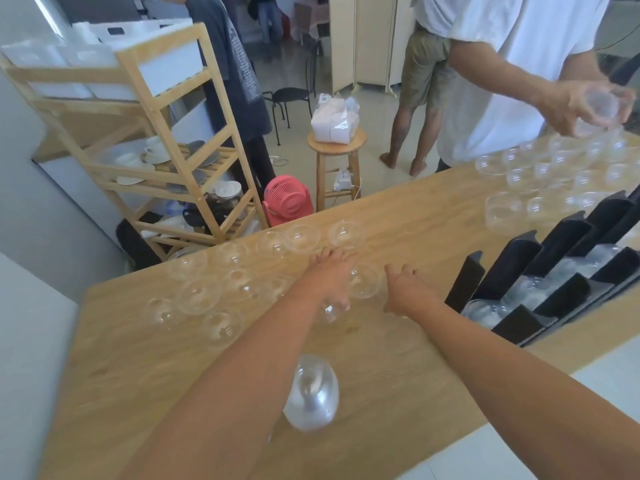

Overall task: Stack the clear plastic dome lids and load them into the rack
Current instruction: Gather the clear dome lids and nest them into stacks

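Note:
Several clear dome lids lie spread on the wooden table at left and centre. My left hand stretches palm down over them with its fingers extended. One lid shows under its palm by the thumb, and I cannot tell whether it is gripped. Another lid sits between my hands. My right hand hovers open just to its right, holding nothing. A nested stack of lids lies on its side near me. The black rack at right holds stacked lids in its channels.
More lids cover the table's far right. There a person in a white shirt holds lids in a hand. Beyond the far edge stand a wooden shelf, a pink fan and a stool.

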{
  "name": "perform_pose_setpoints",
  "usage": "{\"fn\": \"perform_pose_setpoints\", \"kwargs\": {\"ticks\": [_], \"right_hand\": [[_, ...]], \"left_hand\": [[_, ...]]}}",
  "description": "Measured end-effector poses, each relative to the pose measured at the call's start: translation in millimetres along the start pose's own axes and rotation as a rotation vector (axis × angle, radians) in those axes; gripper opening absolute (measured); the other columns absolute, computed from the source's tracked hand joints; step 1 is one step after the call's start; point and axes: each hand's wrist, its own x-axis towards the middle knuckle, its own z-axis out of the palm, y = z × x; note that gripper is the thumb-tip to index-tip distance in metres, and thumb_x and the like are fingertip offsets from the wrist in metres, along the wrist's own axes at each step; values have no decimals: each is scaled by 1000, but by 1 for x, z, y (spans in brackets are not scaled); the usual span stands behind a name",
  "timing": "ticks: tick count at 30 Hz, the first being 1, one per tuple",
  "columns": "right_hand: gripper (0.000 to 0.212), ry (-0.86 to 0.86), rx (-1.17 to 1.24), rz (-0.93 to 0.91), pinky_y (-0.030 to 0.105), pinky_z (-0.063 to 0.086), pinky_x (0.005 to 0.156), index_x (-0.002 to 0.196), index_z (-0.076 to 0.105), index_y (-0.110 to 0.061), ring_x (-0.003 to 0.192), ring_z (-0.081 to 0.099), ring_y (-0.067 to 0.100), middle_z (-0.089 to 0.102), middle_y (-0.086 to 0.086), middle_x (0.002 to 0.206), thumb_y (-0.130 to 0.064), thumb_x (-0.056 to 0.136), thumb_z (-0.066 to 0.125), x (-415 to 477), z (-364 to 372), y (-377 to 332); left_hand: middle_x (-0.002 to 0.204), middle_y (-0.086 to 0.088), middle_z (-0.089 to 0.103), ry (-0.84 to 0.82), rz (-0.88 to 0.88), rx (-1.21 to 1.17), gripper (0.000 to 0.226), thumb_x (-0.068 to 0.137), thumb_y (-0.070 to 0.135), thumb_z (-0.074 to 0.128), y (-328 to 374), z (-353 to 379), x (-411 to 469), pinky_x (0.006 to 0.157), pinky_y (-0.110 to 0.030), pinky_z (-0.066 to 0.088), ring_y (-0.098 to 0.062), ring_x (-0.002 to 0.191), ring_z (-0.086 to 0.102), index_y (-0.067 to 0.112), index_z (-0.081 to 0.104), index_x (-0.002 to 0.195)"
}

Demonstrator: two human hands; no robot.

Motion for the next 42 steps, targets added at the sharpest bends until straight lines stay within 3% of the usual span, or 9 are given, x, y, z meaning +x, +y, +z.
{"fn": "perform_pose_setpoints", "kwargs": {"ticks": [9,14,21,25,28,31,34,38,42], "right_hand": [[106,-129,-60,-23,47,46,99,154,9,-22,129,37,40,35,18,138,-18,75,80,14,-4,7],[94,-129,-72,-37,44,47,98,153,15,-16,126,41,39,37,19,137,-13,81,74,15,-2,9],[99,-130,-52,-107,39,53,90,150,18,-13,118,53,36,42,16,134,-18,74,83,9,1,15],[99,-115,-38,-163,39,51,86,147,23,-19,119,51,37,41,17,134,-22,72,86,-1,14,17],[103,-117,-7,-183,40,50,91,150,20,-24,125,45,38,35,19,140,-24,71,87,-10,20,17],[101,-113,10,-209,38,49,88,145,23,-24,122,45,36,37,18,136,-32,68,87,-21,20,16],[96,-73,67,-203,38,46,90,142,27,-21,121,43,36,40,18,133,-41,68,84,-33,10,9],[92,24,231,-263,38,45,94,143,31,-28,119,45,32,42,13,130,-45,68,83,-52,-23,-14],[92,-33,299,-447,29,43,77,140,33,-39,94,47,19,40,2,127,-43,65,86,-81,-45,-44]], "left_hand": [[158,-6,16,-167,69,185,116,64,8,81,31,2,45,114,-48,21,-33,141,20,38,13,154],[137,-7,41,-145,111,227,98,70,12,75,36,11,53,104,-45,27,-29,128,34,35,23,150],[143,-11,35,-98,80,281,105,66,32,83,34,4,42,110,-48,20,-33,136,27,43,22,150],[135,-10,41,14,41,87,97,59,50,84,20,-16,15,108,-46,23,-31,128,35,36,37,142],[122,-4,46,126,-9,-118,90,57,56,79,3,-25,-17,98,-41,31,-28,117,44,29,37,132],[125,2,47,144,-97,-311,85,57,54,78,-19,-27,-51,97,-41,37,-22,111,47,25,36,125],[125,8,48,196,-211,-483,82,56,54,79,-45,-19,-88,85,-41,52,-15,100,54,29,35,121],[140,20,42,373,-268,-674,92,60,59,78,-78,-3,-146,89,-31,47,-5,120,47,48,35,140],[126,22,49,536,-409,-854,74,54,66,79,-94,15,-196,82,-27,46,-5,114,51,54,49,121]]}}
